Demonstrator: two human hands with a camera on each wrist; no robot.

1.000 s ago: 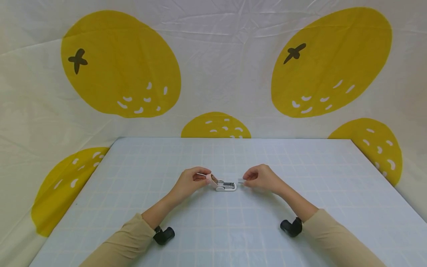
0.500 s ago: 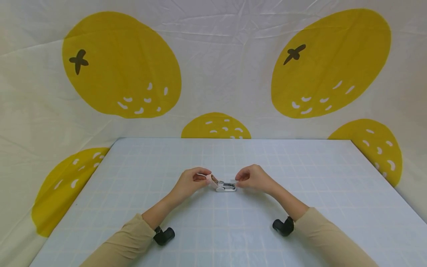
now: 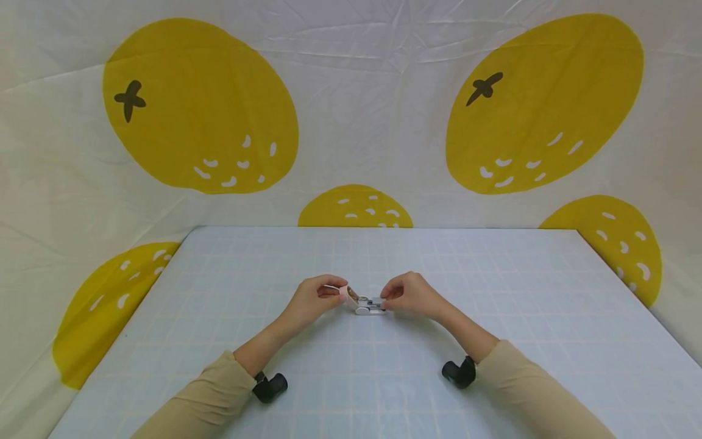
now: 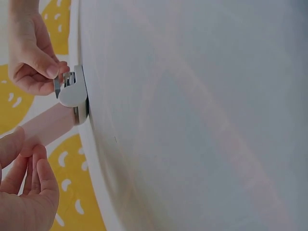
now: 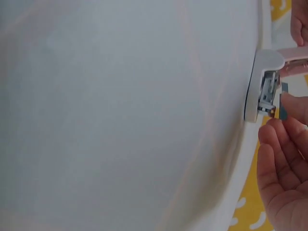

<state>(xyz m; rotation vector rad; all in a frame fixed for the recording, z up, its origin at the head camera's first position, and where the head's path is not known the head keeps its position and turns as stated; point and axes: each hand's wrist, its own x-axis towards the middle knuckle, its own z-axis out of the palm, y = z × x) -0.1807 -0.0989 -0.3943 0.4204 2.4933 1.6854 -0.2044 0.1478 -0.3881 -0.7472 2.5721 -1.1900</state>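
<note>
A small stapler (image 3: 370, 311) with a white base stands on the table, its pink top arm (image 4: 50, 124) swung up and back so the metal magazine (image 5: 268, 89) is exposed. My left hand (image 3: 311, 299) pinches the end of that raised arm between thumb and fingers. Over the magazine, my right hand (image 3: 412, 296) pinches a short grey strip of staples (image 5: 283, 110) between thumb and fingertips. The strip lies lengthwise alongside the magazine, with a narrow gap between them in the right wrist view. Fingers hide part of the strip.
A pale blue checked cloth (image 3: 351, 378) covers the table. Behind and at the sides hangs a white curtain (image 3: 373, 122) with large yellow fruit prints. Black wrist cameras sit under both forearms.
My right hand has moved left with the strip of staples, from beside the stapler to above its open magazine. The left hand and stapler have stayed put.
</note>
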